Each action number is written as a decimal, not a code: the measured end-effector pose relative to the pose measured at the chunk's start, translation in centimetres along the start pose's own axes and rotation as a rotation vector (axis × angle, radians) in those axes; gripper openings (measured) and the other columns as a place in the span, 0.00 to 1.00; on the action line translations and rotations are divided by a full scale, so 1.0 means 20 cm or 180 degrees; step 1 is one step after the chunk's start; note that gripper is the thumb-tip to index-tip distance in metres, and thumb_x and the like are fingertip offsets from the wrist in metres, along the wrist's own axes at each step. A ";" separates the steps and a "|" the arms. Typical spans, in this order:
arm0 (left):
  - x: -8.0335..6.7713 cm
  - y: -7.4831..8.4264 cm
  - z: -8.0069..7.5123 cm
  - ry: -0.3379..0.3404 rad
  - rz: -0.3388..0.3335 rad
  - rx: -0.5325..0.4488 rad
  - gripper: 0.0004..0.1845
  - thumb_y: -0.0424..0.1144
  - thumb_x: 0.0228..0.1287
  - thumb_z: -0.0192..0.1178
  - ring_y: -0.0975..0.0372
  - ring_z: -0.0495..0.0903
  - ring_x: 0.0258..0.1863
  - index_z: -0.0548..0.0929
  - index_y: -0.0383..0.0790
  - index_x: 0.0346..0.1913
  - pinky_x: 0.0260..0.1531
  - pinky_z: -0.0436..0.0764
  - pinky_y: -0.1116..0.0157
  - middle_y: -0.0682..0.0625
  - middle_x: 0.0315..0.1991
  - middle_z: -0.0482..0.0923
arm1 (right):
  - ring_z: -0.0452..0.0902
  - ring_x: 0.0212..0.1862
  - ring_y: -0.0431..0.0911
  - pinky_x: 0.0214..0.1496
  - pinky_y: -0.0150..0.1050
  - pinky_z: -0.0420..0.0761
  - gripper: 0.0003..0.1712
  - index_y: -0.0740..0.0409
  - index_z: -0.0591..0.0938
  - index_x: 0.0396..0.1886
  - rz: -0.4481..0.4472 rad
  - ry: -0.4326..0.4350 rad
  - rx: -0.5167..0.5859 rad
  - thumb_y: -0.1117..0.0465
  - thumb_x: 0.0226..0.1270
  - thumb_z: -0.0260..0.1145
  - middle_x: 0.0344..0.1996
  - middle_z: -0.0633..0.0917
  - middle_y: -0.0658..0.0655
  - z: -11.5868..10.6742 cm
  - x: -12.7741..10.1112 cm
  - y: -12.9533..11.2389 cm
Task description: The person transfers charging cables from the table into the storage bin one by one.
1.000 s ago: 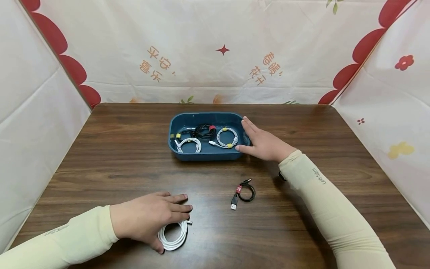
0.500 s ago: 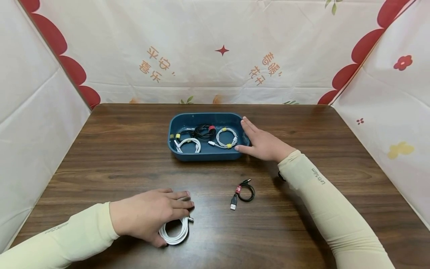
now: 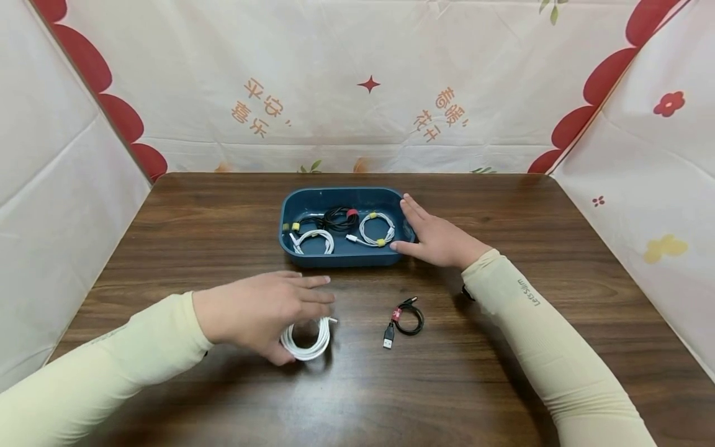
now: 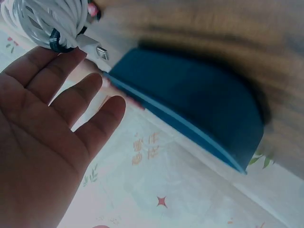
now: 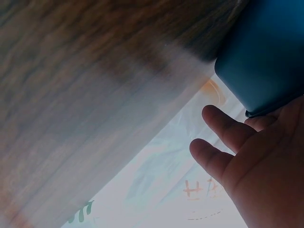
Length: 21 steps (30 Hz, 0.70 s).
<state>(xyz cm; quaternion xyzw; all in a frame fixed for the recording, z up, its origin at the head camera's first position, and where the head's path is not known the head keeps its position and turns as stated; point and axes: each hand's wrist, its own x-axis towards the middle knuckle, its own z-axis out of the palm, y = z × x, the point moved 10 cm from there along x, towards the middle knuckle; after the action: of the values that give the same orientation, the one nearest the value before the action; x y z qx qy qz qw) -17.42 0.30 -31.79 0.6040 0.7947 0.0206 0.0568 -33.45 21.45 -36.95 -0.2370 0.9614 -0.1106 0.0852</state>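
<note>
White cable, wound into a coil, was seen low in the frame, left of centre, in the head view, on or just above the dark wooden worktop; which of the two could not be told. It was covered from the left by the left hand, whose fingers were stretched almost straight across the top of the coil while the thumb was tucked against its lower edge. In the left wrist view the coil was shown at the upper left corner, touched by the fingertips of a flat, uncurled palm, so a loose hold rather than a clenched grip was indicated.

A blue tray was placed at the middle of the frame, and its right end was touched by the right hand, fingers straight and relaxed along the wall, thumb laid at the near corner. The same contact was shown in the right wrist view, with the tray at the upper right.

Inside the tray, two white coiled cables with yellow ties and a black one with a red tie were held. A small black cable with a red tie was left on the worktop between the tray and the lower edge, just right of the white coil and apart from it.
</note>
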 end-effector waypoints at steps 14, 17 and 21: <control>0.35 -0.24 -0.29 -0.0207 -0.0188 0.0172 0.41 0.55 0.51 0.73 0.50 0.57 0.74 0.76 0.41 0.67 0.69 0.62 0.52 0.46 0.71 0.68 | 0.52 0.76 0.58 0.70 0.52 0.64 0.59 0.62 0.42 0.80 0.0002 0.0012 0.0012 0.26 0.68 0.49 0.80 0.39 0.59 0.01 -0.01 0.01; 0.44 -0.33 -0.31 -0.0330 -0.0326 0.0185 0.39 0.56 0.54 0.71 0.50 0.55 0.75 0.76 0.42 0.68 0.70 0.61 0.53 0.47 0.71 0.67 | 0.53 0.76 0.58 0.70 0.53 0.64 0.59 0.60 0.42 0.80 0.0008 -0.0002 0.0033 0.25 0.68 0.48 0.80 0.38 0.58 0.01 -0.01 0.01; 0.55 -0.44 -0.32 -0.0492 -0.0526 0.0235 0.39 0.56 0.55 0.70 0.50 0.53 0.76 0.75 0.44 0.69 0.70 0.59 0.54 0.48 0.73 0.65 | 0.54 0.75 0.59 0.70 0.53 0.65 0.60 0.58 0.40 0.81 0.0010 -0.0035 0.0092 0.24 0.67 0.48 0.80 0.36 0.55 0.00 -0.01 0.01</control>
<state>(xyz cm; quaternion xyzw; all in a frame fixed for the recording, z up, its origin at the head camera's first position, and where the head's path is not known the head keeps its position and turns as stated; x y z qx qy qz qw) -29.57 8.71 -27.09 0.5379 0.8352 -0.0601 0.0972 -33.33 21.69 -37.04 -0.2348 0.9596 -0.1231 0.0940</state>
